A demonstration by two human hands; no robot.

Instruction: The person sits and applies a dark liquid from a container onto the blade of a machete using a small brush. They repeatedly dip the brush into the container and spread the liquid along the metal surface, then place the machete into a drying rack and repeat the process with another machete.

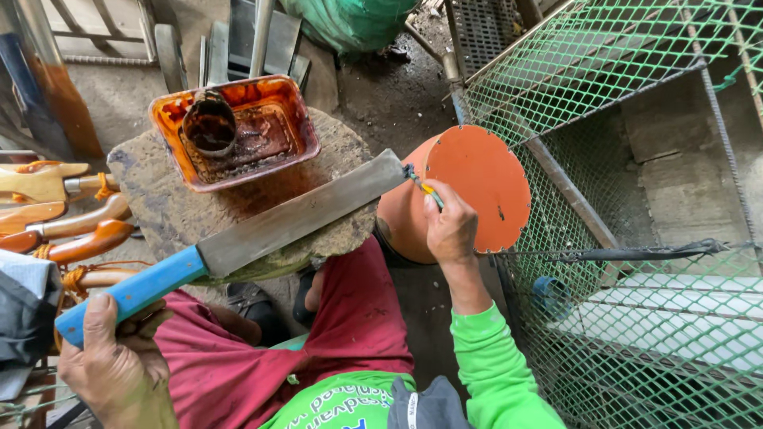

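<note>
My left hand [111, 361] grips the blue handle [131, 292] of a long cleaver-like knife. Its flat steel blade [306, 213] lies slantwise across a round stone block [171, 208], tip toward the upper right. My right hand [451, 228] holds a small brush with a yellow-and-green handle [425, 189]; its dark bristles touch the blade's far end. On the block behind the blade sits an orange, stained plastic tray [298, 119] with a dark round cup [210, 125] inside it. I wear a bright green sleeve and dark red shorts.
An orange round disc or lid [485, 179] stands right behind my right hand. A green wire-mesh cage [636, 334] fills the right side. Several wooden-handled tools [71, 230] lie stacked at the left. Metal bars and a green sack are at the top.
</note>
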